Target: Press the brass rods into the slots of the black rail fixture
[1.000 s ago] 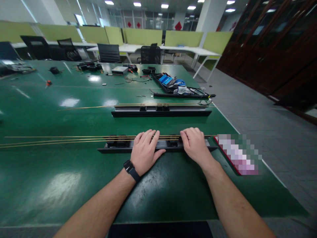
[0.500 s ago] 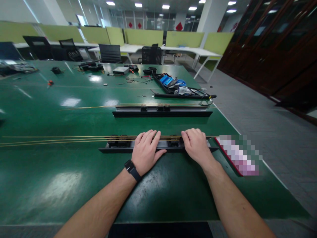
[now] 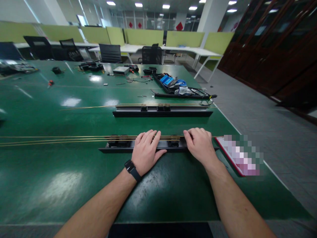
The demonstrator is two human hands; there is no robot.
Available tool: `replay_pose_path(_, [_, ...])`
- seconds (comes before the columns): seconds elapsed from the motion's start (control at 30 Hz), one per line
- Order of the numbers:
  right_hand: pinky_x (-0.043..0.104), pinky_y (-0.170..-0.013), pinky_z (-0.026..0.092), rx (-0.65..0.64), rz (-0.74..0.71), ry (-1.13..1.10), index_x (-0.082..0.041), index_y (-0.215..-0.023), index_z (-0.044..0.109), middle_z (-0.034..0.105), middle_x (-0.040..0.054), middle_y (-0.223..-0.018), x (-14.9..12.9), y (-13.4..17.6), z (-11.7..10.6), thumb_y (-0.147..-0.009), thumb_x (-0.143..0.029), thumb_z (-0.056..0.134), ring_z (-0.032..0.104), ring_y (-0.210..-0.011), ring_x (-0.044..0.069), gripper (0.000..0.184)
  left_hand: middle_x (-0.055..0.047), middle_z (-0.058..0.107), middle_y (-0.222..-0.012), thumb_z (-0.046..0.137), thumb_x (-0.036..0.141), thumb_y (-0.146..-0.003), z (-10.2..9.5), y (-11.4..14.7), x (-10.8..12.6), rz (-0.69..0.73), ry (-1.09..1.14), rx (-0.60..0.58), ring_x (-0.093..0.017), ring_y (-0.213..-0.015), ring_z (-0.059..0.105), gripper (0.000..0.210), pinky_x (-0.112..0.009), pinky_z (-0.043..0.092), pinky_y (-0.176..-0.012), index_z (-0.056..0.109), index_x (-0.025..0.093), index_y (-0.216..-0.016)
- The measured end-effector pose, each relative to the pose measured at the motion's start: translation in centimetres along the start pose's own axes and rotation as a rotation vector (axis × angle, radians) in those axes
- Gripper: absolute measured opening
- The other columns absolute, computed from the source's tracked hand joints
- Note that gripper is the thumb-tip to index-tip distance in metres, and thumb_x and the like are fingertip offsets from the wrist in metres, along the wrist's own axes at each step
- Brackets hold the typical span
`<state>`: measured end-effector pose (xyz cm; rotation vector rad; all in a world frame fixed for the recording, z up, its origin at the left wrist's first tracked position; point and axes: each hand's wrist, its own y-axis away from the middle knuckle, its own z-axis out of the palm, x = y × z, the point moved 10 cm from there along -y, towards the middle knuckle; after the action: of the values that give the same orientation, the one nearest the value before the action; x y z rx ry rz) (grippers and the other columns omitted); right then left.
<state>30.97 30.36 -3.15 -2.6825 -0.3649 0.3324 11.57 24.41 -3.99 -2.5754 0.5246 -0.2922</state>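
Across the near part of the green surface (image 3: 178, 195), a black rail (image 3: 119, 150) lies crosswise, its long axis running left to right, with thin golden rods (image 3: 74, 142) roughly parallel along it. The left hand (image 3: 146, 148) rests palm down over the rail's middle, thumb spread from the fingers. The right hand (image 3: 200, 143), nearer the rail's right end, is curled; whether it pinches a rod, I cannot tell.

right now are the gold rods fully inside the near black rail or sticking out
Sticking out: the gold rods extend beyond the near black rail on the left.
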Motion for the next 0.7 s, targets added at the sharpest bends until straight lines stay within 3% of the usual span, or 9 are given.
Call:
replay_pose_path(0.13, [0.036,-0.077,0.025,-0.018,0.086,0.089,-0.021,-0.072,0.055,0.066,0.0051,-0.08,1.9,-0.1,0.1,-0.108,-0.044,0.037,0.052,-0.082,0.02,0.047,-0.016,0.062,-0.144,0.066,0.052,-0.094,0.0,0.0,0.0,-0.002,0.002,0.0,-0.032,-0.137,0.054,0.066,-0.049,0.037,-0.115,0.053,0.015,-0.147])
replay_pose_path(0.33, [0.035,-0.078,0.026,-0.011,-0.015,0.02,-0.021,-0.078,0.055,0.066,0.0055,-0.085,-0.5,0.0,0.8,-0.109,-0.042,0.034,0.052,-0.086,0.021,0.043,-0.016,0.062,-0.144,0.064,0.052,-0.095,0.0,0.1,0.1,-0.003,0.005,-0.004,-0.032,-0.138,0.054,0.066,-0.05,0.036,-0.116,0.052,0.015,-0.148])
replay_pose_path(0.57, [0.036,-0.074,0.023,-0.031,0.13,0.118,-0.02,-0.074,0.056,0.067,0.0062,-0.085,2.1,-0.1,0.1,-0.108,-0.045,0.036,0.052,-0.084,0.021,0.047,-0.016,0.062,-0.144,0.065,0.052,-0.095,0.0,0.0,0.0,-0.008,0.011,-0.008,-0.032,-0.138,0.053,0.066,-0.049,0.036,-0.116,0.051,0.015,-0.148])
replay_pose_path(0.7, [0.036,-0.074,0.022,-0.048,0.084,0.104,-0.02,-0.075,0.055,0.067,0.0065,-0.086,1.0,-0.1,0.8,-0.11,-0.042,0.031,0.052,-0.085,0.021,0.047,-0.016,0.062,-0.144,0.064,0.052,-0.095,0.0,0.1,0.0,-0.008,0.011,-0.004,-0.032,-0.138,0.053,0.066,-0.049,0.036,-0.116,0.051,0.016,-0.148])
